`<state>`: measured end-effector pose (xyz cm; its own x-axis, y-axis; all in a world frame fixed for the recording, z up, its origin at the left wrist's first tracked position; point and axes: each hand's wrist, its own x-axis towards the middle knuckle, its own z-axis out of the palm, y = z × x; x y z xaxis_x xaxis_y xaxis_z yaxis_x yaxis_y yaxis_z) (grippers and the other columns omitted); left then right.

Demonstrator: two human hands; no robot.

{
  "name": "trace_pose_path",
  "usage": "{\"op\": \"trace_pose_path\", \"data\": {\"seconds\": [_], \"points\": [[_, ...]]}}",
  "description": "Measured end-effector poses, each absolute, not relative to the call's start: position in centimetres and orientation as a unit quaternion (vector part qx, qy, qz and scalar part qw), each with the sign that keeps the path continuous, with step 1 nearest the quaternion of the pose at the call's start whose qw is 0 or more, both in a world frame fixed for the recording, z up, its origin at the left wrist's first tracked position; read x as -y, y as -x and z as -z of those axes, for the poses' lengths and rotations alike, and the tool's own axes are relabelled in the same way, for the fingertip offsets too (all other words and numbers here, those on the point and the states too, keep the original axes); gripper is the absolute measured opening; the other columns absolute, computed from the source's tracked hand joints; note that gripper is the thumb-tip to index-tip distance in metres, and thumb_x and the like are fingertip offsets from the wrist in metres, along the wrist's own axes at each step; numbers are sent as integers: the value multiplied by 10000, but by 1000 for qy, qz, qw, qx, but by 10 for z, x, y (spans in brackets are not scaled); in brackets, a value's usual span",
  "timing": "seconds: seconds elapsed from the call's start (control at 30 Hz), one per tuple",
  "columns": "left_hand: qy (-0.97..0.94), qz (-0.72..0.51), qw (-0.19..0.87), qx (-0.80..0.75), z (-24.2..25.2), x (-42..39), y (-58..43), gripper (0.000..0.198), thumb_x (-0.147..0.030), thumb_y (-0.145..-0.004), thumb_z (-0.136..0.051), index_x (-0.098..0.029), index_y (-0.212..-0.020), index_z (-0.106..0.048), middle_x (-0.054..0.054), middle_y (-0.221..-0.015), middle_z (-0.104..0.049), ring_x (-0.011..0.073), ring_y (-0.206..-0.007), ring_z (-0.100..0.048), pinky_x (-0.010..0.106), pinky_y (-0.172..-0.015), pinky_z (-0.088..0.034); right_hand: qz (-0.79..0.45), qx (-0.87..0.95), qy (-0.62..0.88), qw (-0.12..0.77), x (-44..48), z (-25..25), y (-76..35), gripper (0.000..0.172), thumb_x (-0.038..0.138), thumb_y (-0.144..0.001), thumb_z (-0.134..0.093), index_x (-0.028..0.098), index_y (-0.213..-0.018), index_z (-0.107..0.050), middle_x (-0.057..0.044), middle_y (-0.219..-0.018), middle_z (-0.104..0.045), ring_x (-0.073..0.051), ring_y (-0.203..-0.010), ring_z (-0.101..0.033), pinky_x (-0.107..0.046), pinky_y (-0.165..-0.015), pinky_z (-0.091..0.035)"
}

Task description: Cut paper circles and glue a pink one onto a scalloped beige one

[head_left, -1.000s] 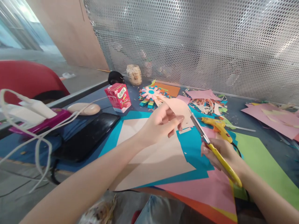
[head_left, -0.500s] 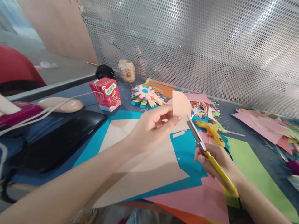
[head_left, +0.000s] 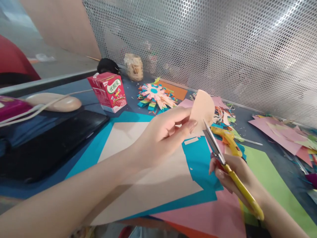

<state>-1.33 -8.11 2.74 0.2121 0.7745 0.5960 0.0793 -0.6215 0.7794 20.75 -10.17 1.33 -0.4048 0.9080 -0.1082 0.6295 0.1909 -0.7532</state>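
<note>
Scissors [head_left: 230, 168], clamped in the right hand [head_left: 235, 175], meet the rounded peach paper piece [head_left: 201, 109] pinched by the left hand [head_left: 160, 135]; trimming looks unfinished.

A small peach paper piece [head_left: 201, 109] with a rounded upper edge is being pinched at its lower left corner between the fingers [head_left: 184, 127] of the left hand [head_left: 160, 135], and it is being held upright above the table. Yellow-handled scissors [head_left: 229, 168] are being gripped in the right hand [head_left: 235, 175], the handle being enclosed by the fingers and running down toward the wrist. Their metal blades are being pointed up and to the left, with the tips being kept just beside the lower right edge of the paper piece.
</note>
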Motion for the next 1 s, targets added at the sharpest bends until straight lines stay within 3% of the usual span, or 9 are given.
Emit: {"op": "trace_pose_path", "data": {"seconds": [0.53,1.0], "points": [[-706,-572,292,-299,-28,83,12,299,-161,-920,-441,-202,-635,-357,-41,-627,-353,89,-568,-346,220,-487,-300,-359,752,511,209,102,-8,-208,459,622,-815,-520,177,-710,-567,26,-551,-476,-92,-480,-350,-237,-458,-250],[-706,-578,282,-296,-26,83,14,223,-160,-928,-436,-162,-716,-506,-31,-638,-364,94,-570,-349,239,-488,-302,-379,779,468,171,93,0,-222,416,592,-837,-514,185,-811,-597,6,-587,-531,-108,-473,-426,-239,-437,-307]]}}
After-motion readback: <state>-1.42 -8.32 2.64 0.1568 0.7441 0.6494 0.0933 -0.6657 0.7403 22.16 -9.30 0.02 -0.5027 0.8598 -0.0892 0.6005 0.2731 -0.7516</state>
